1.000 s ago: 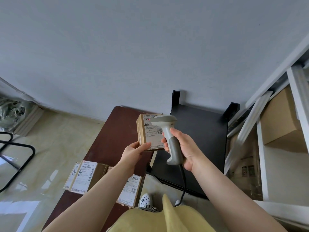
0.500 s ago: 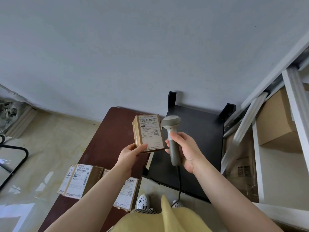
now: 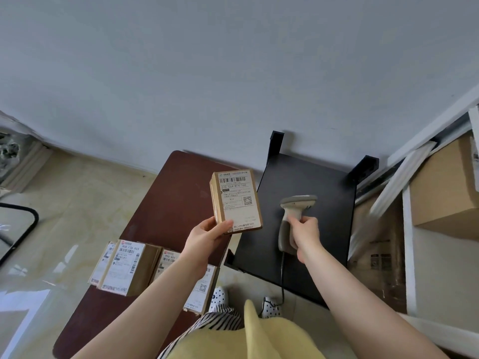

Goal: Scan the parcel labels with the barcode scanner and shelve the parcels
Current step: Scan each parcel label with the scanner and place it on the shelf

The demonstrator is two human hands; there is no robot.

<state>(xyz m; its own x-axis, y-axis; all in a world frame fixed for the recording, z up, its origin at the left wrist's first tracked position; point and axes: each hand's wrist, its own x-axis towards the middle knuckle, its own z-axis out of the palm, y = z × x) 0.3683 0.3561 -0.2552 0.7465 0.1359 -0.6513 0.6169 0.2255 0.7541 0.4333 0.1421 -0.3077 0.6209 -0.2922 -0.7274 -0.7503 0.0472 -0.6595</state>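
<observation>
Left hand (image 3: 207, 235) holds parcel (image 3: 236, 202); right hand (image 3: 305, 230) grips scanner (image 3: 291, 216).

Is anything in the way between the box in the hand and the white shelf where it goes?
Partly. The parcel is held up by the left hand. Between it and the white shelf on the right are the right hand gripping the scanner, over the black table. The shelf opening itself looks free.

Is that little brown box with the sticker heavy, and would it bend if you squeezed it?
Probably light: the left hand holds the parcel up by its bottom corner alone. It looks stiff, since its cardboard edges stay straight in that grip. It may slip, as only the thumb and fingertips pinch it.
</observation>
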